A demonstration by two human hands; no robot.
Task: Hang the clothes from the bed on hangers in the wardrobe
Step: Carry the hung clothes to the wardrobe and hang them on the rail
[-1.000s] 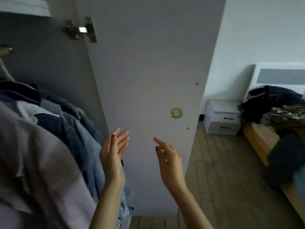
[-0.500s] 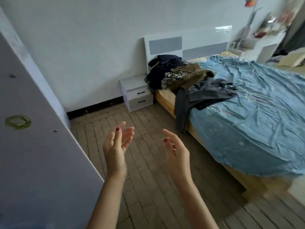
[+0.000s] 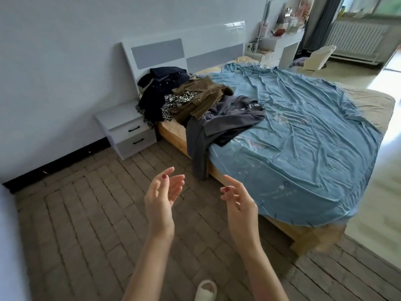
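Observation:
A heap of clothes lies on the near corner of the bed [image 3: 303,131], by the headboard. A grey garment [image 3: 219,124] hangs over the bed's side toward the floor. Behind it lie an olive-brown garment [image 3: 204,94], a black-and-white patterned piece [image 3: 175,101] and a dark navy garment [image 3: 160,88]. My left hand [image 3: 161,198] and my right hand [image 3: 238,203] are raised over the floor in front of me, palms facing each other, fingers relaxed, holding nothing. Both are well short of the clothes. The wardrobe door [image 3: 10,246] shows only as a white edge at the far left.
A white nightstand [image 3: 125,131] with two drawers stands left of the bed against the wall. A white desk [image 3: 280,42] with small items, a cream chair [image 3: 319,57] and a radiator [image 3: 355,35] are at the back right. My slippered foot [image 3: 206,290] is on the brick-pattern floor.
My view has swung right, from the wardrobe's hanging clothes and door to the bed. Both hands stay raised and empty, and the bed has come closer.

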